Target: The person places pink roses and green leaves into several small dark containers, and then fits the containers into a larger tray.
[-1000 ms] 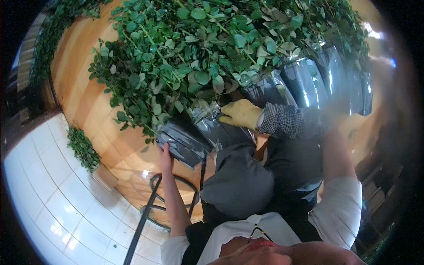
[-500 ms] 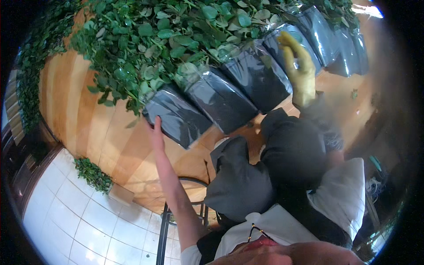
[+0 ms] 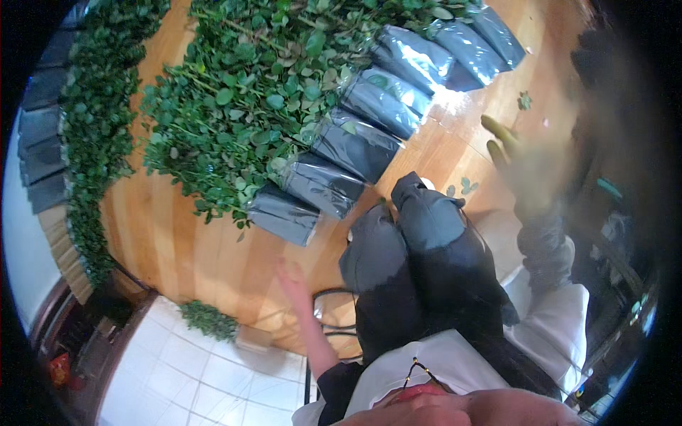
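A row of leafy green bunches point(image 3: 241, 92), each with its end wrapped in dark glossy plastic point(image 3: 355, 142), lies on the wooden surface. My left hand point(image 3: 290, 280) is bare, blurred and open below the nearest wrapped bundle point(image 3: 283, 216), apart from it and holding nothing. My right hand point(image 3: 511, 153), in a yellow glove with a checked sleeve above it, is raised at the right of the row, open, its fingers spread and smeared by motion, with nothing visible in them. My dark-clothed knees point(image 3: 433, 227) are between my hands.
A second long band of leafy bunches point(image 3: 99, 106) with dark wrapped ends runs down the left. A small green bundle point(image 3: 206, 318) lies beside the white tiles point(image 3: 185, 376). A black metal frame point(image 3: 334, 298) stands below my left hand. Dark clutter point(image 3: 611, 241) fills the right edge; loose leaves point(image 3: 465, 186) are scattered.
Both hands have left the bundles: my left moved down and away from the nearest one, my right outward to the right. The bundles now sit in an even row, and the view has shifted.
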Available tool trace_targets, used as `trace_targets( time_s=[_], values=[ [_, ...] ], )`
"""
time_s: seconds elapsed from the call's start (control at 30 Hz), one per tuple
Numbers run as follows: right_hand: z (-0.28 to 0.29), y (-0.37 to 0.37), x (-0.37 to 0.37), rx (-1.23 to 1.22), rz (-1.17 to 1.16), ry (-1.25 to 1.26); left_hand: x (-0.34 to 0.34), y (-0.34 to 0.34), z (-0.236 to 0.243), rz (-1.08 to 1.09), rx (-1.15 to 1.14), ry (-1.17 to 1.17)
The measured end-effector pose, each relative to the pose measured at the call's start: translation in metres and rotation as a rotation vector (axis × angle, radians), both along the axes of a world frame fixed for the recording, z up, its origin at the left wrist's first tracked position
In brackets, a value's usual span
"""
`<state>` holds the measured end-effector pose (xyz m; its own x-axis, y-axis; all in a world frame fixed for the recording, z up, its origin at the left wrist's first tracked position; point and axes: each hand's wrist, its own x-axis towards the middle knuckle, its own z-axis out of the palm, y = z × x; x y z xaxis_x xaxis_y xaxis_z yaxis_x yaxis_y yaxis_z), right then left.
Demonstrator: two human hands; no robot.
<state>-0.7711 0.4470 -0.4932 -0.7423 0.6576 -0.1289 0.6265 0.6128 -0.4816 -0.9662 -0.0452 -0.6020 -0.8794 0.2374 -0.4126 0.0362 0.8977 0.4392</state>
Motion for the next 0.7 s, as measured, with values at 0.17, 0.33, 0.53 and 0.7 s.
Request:
trace_targets(
  time_s=[0.17,0.33,0.53,0.7],
  values=[
    [0.057,-0.036,0.086,-0.199,-0.272,-0.032,0.079,-0.06,0.091,-0.084,-0.186,-0.545],
    [0.063,-0.145,0.233,-0.412,-0.793,-0.092,0.083,-0.174,0.132,-0.194,-0.24,-0.573],
    [0.129,-0.366,0.388,-0.864,-1.566,0.03,0.012,-0.086,0.229,-0.295,-0.226,-0.681],
    [0.225,-0.503,0.397,-0.754,-1.828,0.303,-0.039,0.002,0.25,-0.195,0.222,-0.756]
  ],
)
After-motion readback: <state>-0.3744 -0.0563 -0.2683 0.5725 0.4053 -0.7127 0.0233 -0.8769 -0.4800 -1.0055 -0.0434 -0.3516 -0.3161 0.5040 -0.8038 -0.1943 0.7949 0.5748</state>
